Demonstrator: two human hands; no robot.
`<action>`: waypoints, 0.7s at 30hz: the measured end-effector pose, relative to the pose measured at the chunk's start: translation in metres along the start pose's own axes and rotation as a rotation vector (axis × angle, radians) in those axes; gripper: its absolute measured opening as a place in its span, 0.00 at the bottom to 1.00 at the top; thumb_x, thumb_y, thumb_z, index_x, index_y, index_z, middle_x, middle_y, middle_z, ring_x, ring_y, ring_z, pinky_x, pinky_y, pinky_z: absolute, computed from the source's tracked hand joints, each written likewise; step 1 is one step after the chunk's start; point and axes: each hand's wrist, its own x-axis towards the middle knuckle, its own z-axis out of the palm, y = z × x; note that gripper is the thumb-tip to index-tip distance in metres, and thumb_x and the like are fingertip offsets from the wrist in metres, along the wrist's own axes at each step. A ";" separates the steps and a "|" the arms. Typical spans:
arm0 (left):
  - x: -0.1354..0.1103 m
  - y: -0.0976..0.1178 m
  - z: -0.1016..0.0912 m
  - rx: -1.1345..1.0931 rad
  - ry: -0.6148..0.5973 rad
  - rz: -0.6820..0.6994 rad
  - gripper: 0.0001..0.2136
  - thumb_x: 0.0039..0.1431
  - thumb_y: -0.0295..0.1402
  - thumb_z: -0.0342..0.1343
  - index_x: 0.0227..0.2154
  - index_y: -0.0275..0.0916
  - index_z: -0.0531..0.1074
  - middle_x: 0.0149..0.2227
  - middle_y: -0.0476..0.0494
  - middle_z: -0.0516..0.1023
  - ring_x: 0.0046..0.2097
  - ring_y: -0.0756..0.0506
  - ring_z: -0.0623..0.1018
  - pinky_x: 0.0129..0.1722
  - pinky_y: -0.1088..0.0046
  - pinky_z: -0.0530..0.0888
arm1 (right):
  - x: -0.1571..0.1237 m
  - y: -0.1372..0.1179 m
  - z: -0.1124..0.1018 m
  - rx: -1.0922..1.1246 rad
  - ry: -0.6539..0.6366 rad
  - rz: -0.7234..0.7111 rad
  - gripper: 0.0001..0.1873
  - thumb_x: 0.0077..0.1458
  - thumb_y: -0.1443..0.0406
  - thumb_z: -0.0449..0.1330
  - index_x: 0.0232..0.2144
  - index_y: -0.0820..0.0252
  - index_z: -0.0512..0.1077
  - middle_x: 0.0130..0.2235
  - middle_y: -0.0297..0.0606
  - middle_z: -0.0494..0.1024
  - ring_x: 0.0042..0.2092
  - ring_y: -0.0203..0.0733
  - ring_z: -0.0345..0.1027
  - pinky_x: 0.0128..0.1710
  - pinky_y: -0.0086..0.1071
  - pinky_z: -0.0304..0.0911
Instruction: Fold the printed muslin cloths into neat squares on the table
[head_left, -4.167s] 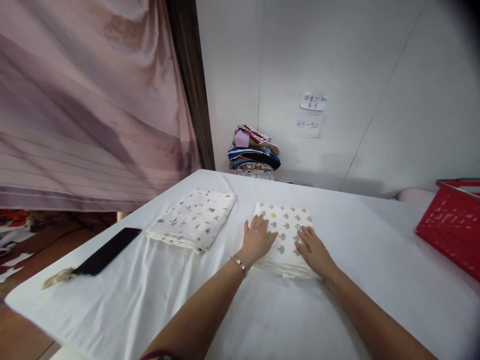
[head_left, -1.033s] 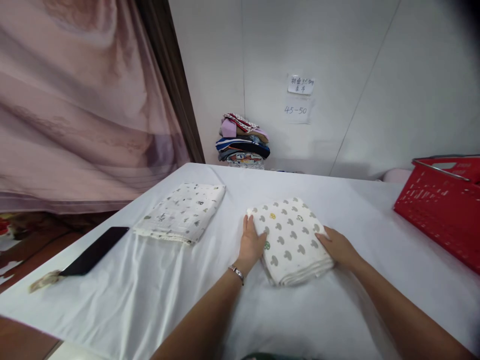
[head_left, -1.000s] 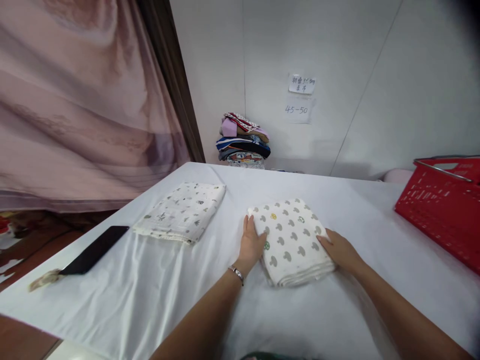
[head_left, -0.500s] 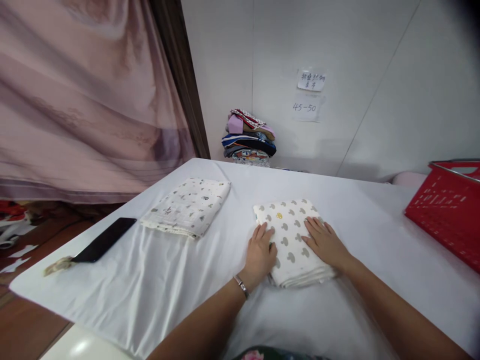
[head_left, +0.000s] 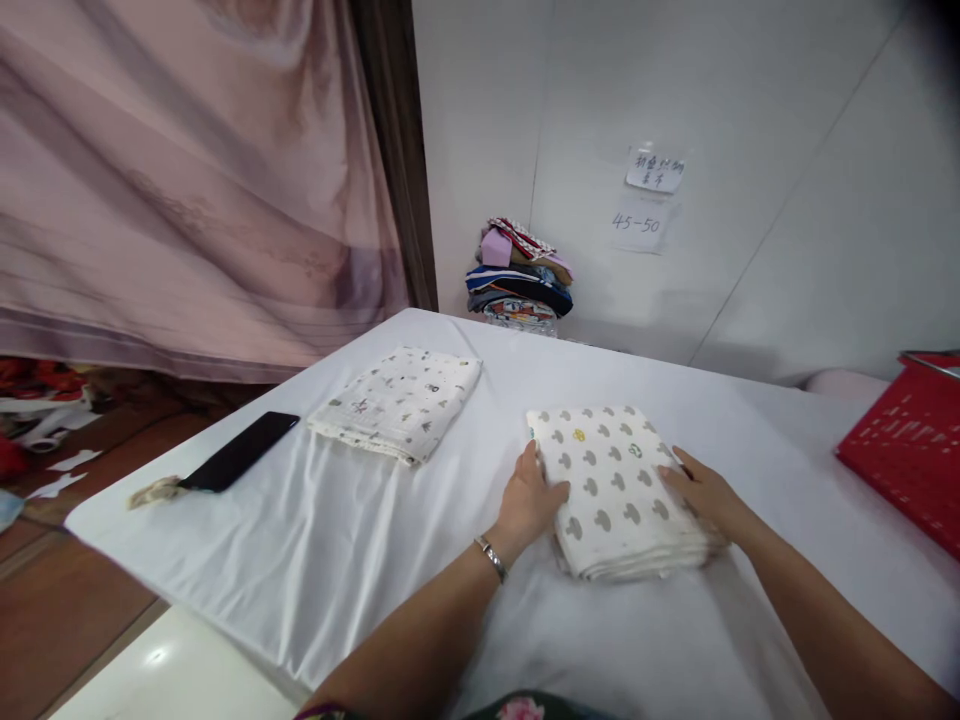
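Observation:
A folded white cloth (head_left: 611,490) with grey mushroom shapes lies on the table in front of me. My left hand (head_left: 529,500) holds its left edge, thumb over the top and fingers along the side. At the opposite edge is my right hand (head_left: 709,495), its thumb on the cloth and its other fingers down the side, partly hidden. Both hands are closed about the edges, with the cloth between them. Farther left lies a second folded white cloth (head_left: 401,400) with small scattered prints, untouched.
A white sheet covers the table (head_left: 375,560). A black phone (head_left: 244,450) with a strap lies near the left edge. At the right stands a red basket (head_left: 907,455). Stacked fabrics (head_left: 521,280) sit by the wall beyond the table; a pink curtain (head_left: 187,180) hangs at left.
My hands have shifted from lying on top of the mushroom cloth to its left and right edges. The right hand moved outward. The whole view has turned slightly left.

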 end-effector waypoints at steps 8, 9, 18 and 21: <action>0.006 0.002 -0.003 -0.013 -0.117 -0.165 0.34 0.48 0.38 0.57 0.58 0.41 0.54 0.44 0.41 0.75 0.43 0.41 0.76 0.39 0.69 0.71 | -0.005 0.000 0.006 0.121 -0.094 0.026 0.34 0.50 0.46 0.54 0.55 0.55 0.63 0.51 0.43 0.72 0.49 0.54 0.68 0.47 0.45 0.63; 0.011 0.002 -0.002 -0.005 -0.101 -0.149 0.33 0.48 0.37 0.57 0.58 0.42 0.54 0.44 0.42 0.76 0.43 0.41 0.76 0.39 0.69 0.70 | -0.007 -0.003 0.008 0.152 -0.092 0.006 0.32 0.50 0.47 0.54 0.54 0.55 0.64 0.50 0.42 0.73 0.48 0.53 0.69 0.47 0.44 0.64; 0.089 -0.010 -0.033 0.074 0.073 -0.122 0.33 0.50 0.35 0.57 0.59 0.36 0.55 0.42 0.40 0.75 0.43 0.42 0.76 0.41 0.70 0.70 | 0.003 -0.050 0.039 0.166 0.029 -0.055 0.35 0.51 0.49 0.52 0.58 0.58 0.60 0.49 0.46 0.73 0.48 0.52 0.68 0.47 0.43 0.62; 0.090 -0.022 -0.035 0.039 0.065 -0.109 0.31 0.51 0.38 0.58 0.57 0.37 0.58 0.43 0.41 0.75 0.43 0.44 0.76 0.42 0.71 0.70 | 0.005 -0.050 0.043 0.086 0.012 -0.011 0.36 0.52 0.47 0.50 0.58 0.58 0.60 0.48 0.47 0.73 0.47 0.53 0.68 0.46 0.43 0.62</action>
